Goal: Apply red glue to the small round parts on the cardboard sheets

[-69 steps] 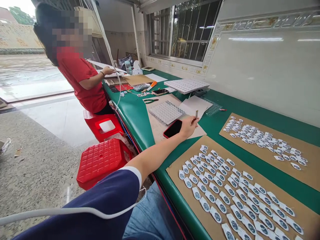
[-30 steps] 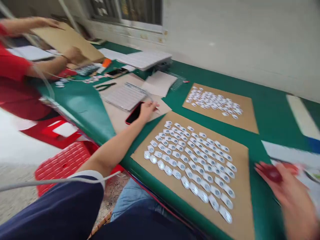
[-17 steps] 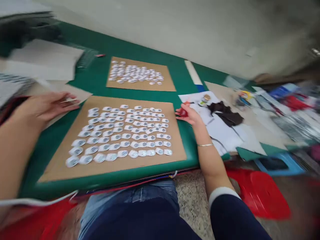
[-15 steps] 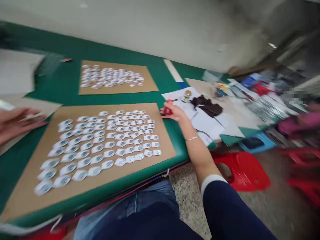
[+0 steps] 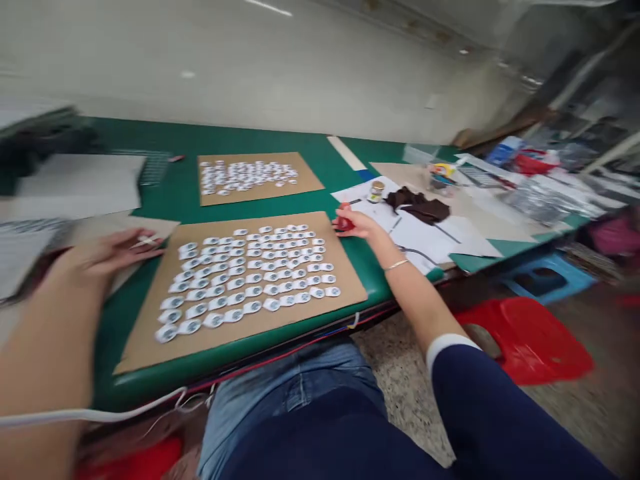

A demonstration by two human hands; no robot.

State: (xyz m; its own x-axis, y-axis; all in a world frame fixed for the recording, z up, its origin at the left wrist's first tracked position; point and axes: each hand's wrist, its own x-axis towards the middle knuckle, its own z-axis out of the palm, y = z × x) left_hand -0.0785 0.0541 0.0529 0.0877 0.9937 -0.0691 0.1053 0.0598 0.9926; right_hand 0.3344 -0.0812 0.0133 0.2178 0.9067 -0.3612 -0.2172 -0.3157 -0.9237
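My left hand [image 5: 113,255] is closed around a thin white stick [image 5: 145,241] at the left edge of a brown cardboard sheet [image 5: 143,343]. At that sheet's upper right corner, my right hand [image 5: 361,225] has its fingers wrapped round a small red object [image 5: 344,217], whose kind I cannot make out. Rows of small white tags with dark round prints [image 5: 254,265] lie on the cardboard between my hands. Behind it, a second cardboard sheet [image 5: 313,181] bears more small white pieces [image 5: 250,173], set closer together.
The green table [image 5: 240,141] runs along a wall. On the right are white papers [image 5: 385,230], a small jar [image 5: 376,191] and dark brown cloth [image 5: 425,210]. More papers [image 5: 80,183] lie at the left. A red stool [image 5: 545,340] stands beside me; a white cable [image 5: 95,415] crosses the lower left.
The view has swung left and upward, so the cardboard appears further right and more of my left arm shows. My right hand stays by the corner with the red object.
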